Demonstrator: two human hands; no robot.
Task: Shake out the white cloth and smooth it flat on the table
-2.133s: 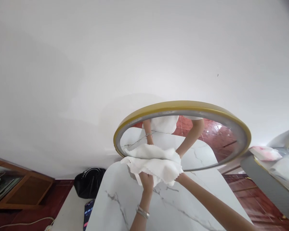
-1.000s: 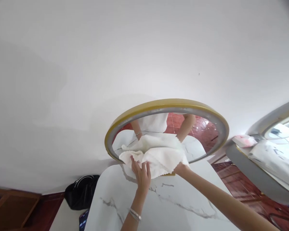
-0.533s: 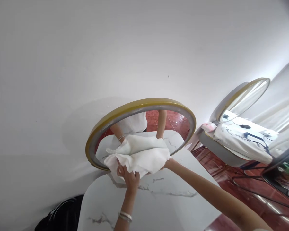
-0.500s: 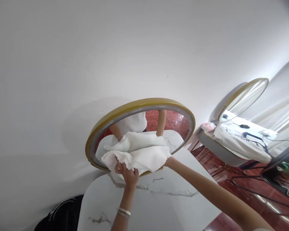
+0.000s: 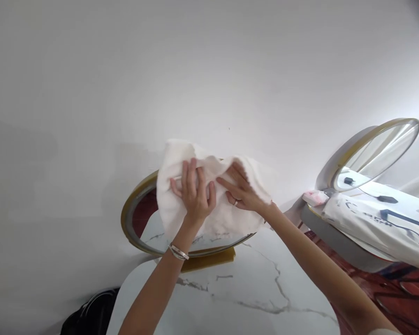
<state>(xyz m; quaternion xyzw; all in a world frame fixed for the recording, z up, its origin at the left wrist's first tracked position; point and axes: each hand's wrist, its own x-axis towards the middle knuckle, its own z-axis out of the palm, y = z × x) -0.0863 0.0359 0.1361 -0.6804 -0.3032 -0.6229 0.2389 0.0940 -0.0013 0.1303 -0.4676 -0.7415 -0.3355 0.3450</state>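
A white cloth (image 5: pixel 212 218) with a wavy edge is spread over the upper and middle part of an oval, gold-rimmed mirror (image 5: pixel 139 239). My left hand (image 5: pixel 194 193) lies against the cloth with its fingers spread, a silver bracelet at the wrist. Close by on the right, my right hand (image 5: pixel 242 193) has a ring on one finger and holds the cloth, whose edge is draped over some of its fingers. Below the cloth, the mirror reflects the marbled tabletop. Most of the glass and the right rim are hidden.
The mirror stands on a gold base (image 5: pixel 209 260) on a white marbled table (image 5: pixel 251 288), close to a white wall (image 5: pixel 195 70). At right are a second mirror (image 5: pixel 380 153), a white cloth bag (image 5: pixel 377 228) and a pink-and-white packet (image 5: pixel 315 197). A black bag (image 5: pixel 91 314) sits lower left.
The bunched cloth has been raised and opened out against the mirror. Both hands have moved up and now lie in front of it; my right hand was mostly behind the cloth before.
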